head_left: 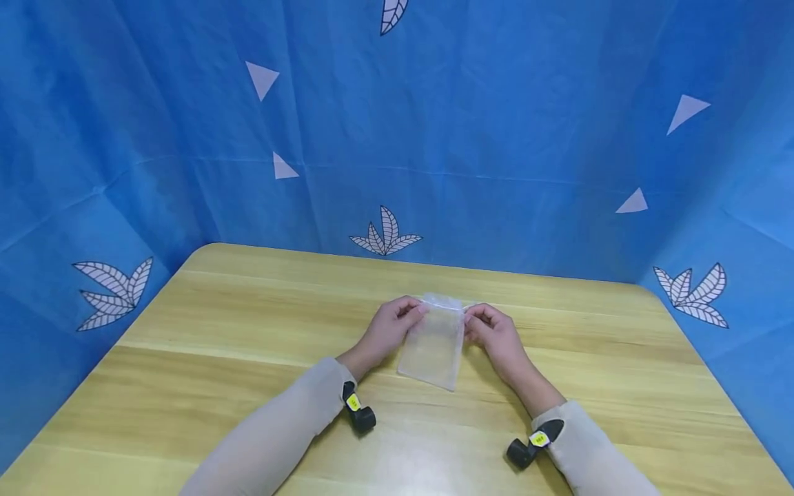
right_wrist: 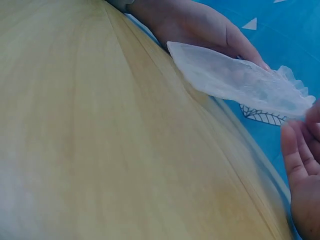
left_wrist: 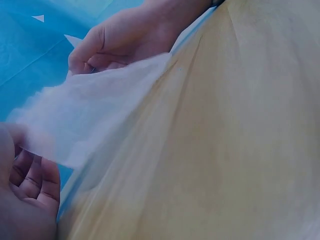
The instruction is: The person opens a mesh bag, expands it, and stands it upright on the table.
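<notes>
Between my two hands is a sheer white drawstring pouch [head_left: 432, 344], its gathered top facing the far side of the table. My left hand [head_left: 392, 324] pinches the pouch's upper left corner between thumb and fingers. On the other side, my right hand [head_left: 496, 334] pinches the upper right corner, where the white cord [head_left: 468, 305] shows. In the right wrist view the pouch [right_wrist: 235, 77] looks thin and flat, with a ruffled mouth. The left wrist view shows the pouch [left_wrist: 100, 105] stretched between both hands. Nothing can be made out inside it.
A wooden table [head_left: 248, 317] with rounded far corners lies under the hands. Blue curtains [head_left: 465, 124] with white leaf and triangle prints hang around its back and sides. A small black camera is strapped to each sleeve [head_left: 291, 413].
</notes>
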`<state>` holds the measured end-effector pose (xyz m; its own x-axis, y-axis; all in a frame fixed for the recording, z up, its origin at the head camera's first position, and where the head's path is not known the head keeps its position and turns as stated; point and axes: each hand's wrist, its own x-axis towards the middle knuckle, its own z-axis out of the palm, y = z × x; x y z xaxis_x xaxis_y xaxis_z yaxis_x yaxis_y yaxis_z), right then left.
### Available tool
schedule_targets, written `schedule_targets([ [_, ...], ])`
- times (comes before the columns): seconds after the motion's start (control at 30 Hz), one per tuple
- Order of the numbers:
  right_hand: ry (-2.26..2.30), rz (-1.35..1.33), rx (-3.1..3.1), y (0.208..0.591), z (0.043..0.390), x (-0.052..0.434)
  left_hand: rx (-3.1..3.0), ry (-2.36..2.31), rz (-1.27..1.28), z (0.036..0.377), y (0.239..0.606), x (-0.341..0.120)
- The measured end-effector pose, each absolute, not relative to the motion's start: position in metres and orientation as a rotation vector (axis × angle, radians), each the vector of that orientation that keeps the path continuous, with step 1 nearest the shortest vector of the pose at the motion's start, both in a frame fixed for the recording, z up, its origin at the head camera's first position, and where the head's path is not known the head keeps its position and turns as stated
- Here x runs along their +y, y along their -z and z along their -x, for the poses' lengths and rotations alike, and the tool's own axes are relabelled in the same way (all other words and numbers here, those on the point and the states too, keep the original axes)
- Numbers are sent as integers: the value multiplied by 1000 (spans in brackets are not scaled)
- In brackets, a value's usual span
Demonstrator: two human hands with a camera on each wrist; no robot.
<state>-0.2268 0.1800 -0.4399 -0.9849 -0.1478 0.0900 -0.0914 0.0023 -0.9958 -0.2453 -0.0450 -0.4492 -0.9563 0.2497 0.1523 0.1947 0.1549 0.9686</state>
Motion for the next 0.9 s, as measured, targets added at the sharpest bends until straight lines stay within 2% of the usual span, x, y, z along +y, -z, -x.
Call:
schedule_targets([
  [0.37,2412,218,2020,436,227,178,2240,-2093,-359,246,445,-41],
  [0.9,2232,198,2146,438,228,181,2333,-1979,-435,245,446,-42],
])
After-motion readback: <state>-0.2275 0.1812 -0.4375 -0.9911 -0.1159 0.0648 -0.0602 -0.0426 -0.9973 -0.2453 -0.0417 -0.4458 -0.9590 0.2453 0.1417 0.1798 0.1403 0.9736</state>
